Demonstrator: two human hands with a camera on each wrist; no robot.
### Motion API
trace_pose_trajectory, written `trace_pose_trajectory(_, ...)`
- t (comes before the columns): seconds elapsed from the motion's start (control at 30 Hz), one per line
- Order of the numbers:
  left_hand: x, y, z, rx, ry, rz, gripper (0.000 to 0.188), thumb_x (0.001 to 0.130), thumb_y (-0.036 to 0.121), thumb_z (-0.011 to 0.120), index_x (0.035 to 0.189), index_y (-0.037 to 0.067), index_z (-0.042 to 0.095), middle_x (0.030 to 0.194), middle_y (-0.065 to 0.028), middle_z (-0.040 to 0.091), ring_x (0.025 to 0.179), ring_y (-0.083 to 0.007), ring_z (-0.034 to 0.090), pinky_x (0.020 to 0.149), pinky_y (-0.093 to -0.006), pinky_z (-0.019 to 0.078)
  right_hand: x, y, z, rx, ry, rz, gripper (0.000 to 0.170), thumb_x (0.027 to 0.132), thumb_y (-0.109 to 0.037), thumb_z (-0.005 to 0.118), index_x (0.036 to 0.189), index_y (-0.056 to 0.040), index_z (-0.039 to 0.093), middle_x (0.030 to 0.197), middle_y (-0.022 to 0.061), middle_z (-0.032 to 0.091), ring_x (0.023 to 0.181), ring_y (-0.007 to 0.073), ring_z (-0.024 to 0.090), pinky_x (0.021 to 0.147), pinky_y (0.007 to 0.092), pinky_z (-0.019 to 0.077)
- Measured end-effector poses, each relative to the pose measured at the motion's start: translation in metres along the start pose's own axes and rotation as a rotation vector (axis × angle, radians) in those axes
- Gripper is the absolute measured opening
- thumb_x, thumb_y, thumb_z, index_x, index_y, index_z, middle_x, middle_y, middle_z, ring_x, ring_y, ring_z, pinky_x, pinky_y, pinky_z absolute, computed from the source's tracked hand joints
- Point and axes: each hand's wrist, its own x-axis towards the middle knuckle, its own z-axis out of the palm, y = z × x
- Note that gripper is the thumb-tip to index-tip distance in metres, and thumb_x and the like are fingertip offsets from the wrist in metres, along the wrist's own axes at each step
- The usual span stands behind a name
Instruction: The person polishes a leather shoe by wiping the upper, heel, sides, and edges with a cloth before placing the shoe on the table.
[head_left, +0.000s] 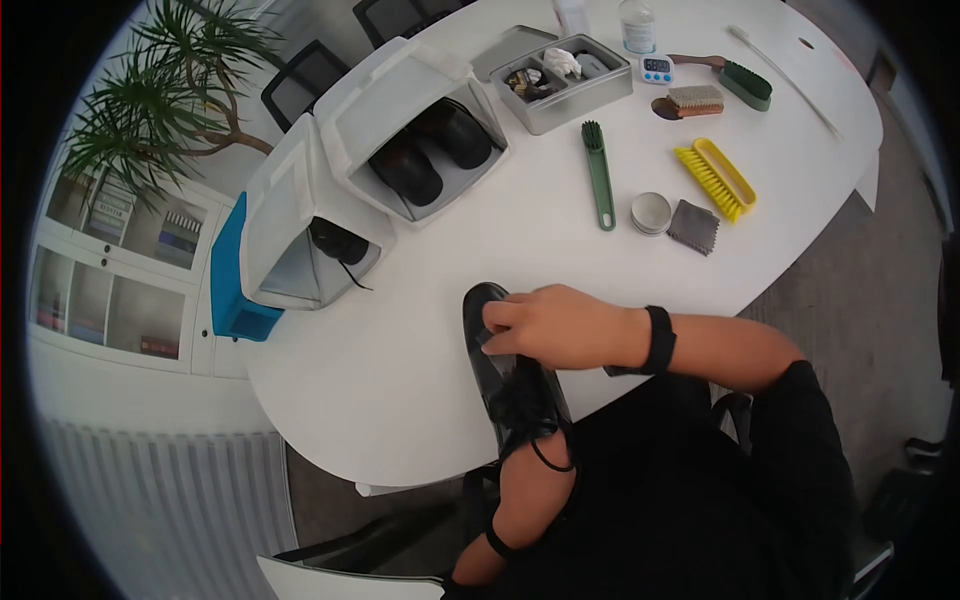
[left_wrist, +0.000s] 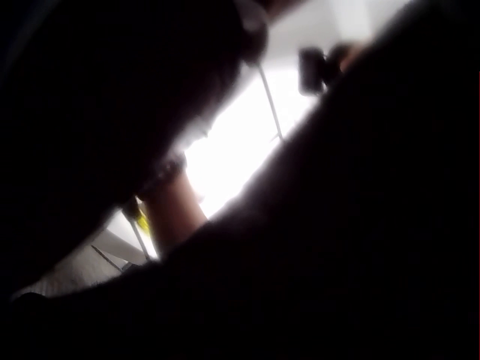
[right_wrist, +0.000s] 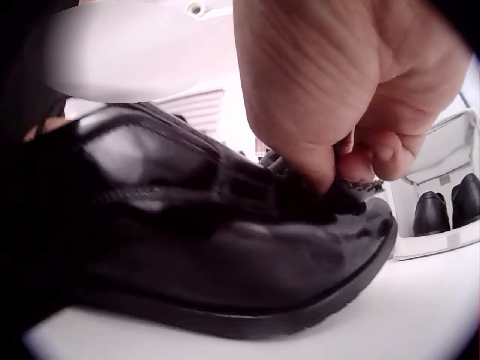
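Observation:
A glossy black lace-up shoe [head_left: 483, 375] points away from me near the table's edge. My left hand [head_left: 537, 475] goes into the shoe's opening, its fingers hidden inside. Over the front of the shoe, my right hand [head_left: 560, 325] pinches a small dark cloth with a jagged edge [right_wrist: 367, 187] between thumb and fingers, right at the leather. The cloth is mostly covered by the fingers. Dark laces [head_left: 522, 400] lie bunched behind it, and one loop hangs by the left wrist. The left wrist view is mostly dark.
White shoe boxes [head_left: 350, 175] holding dark shoes stand at the left. Farther back is a metal tin [head_left: 575, 100]. A green brush [head_left: 598, 175], yellow brush [head_left: 718, 180], round tin [head_left: 651, 213] and grey cloth [head_left: 694, 227] lie to the right.

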Motion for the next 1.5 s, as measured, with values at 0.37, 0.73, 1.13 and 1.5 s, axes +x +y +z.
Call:
trace_pose_trajectory(0.37, -0.002, -0.004, -0.001, 0.009, -0.021, 0.016, 0.015, 0.078, -0.004, 0.057, 0.091, -0.005, 0.063, 0.080, -0.0253, 0.063, 0.070, -0.0434, 0.064, 0.062, -0.0482, 0.0548, 0.013, 0.003, 0.003, 0.086, -0.071, -0.030, 0.024, 0.077, 0.001, 0.066, 0.098, -0.0107, 0.071, 0.105, 0.0059, 0.058, 0.096, 0.0276, 0.066, 0.075, 0.0397, 0.0575)
trace_pose_trajectory(0.73, 0.001, 0.004, -0.009, 0.020, -0.036, -0.035, 0.005, 0.078, 0.002, 0.064, 0.080, -0.001, 0.062, 0.072, -0.0242, 0.062, 0.071, -0.0464, 0.063, 0.065, -0.0535, 0.0504, 0.022, 0.057, 0.019, 0.131, 0.232, 0.302, 0.032, 0.079, 0.002, 0.062, 0.105, -0.0118, 0.074, 0.106, 0.0105, 0.062, 0.099, 0.0353, 0.065, 0.084, 0.0431, 0.0541)
trace_pose_trajectory(1.13, -0.012, -0.058, -0.056, -0.561, 0.245, -0.239, 0.024, 0.087, -0.003, 0.065, 0.111, -0.004, 0.067, 0.103, -0.0051, 0.071, 0.095, -0.0141, 0.063, 0.086, -0.0298, 0.0502, 0.004, 0.093, 0.029, 0.351, 0.543, 0.399, 0.029, 0.084, 0.005, 0.060, 0.107, -0.0066, 0.073, 0.103, 0.0155, 0.066, 0.099, 0.0369, 0.064, 0.088, 0.0439, 0.0530)
trace_pose_trajectory(1.5, 0.066, -0.059, -0.057, -0.070, 0.110, -0.073, 0.014, 0.078, -0.009, 0.054, 0.091, -0.008, 0.061, 0.079, -0.0183, 0.062, 0.071, -0.0272, 0.054, 0.072, -0.0358, 0.0473, 0.004, 0.079, 0.026, 0.236, 0.424, 0.390, 0.026, 0.087, 0.005, 0.060, 0.107, -0.0053, 0.072, 0.105, 0.0109, 0.065, 0.098, 0.0335, 0.065, 0.085, 0.0418, 0.0539)
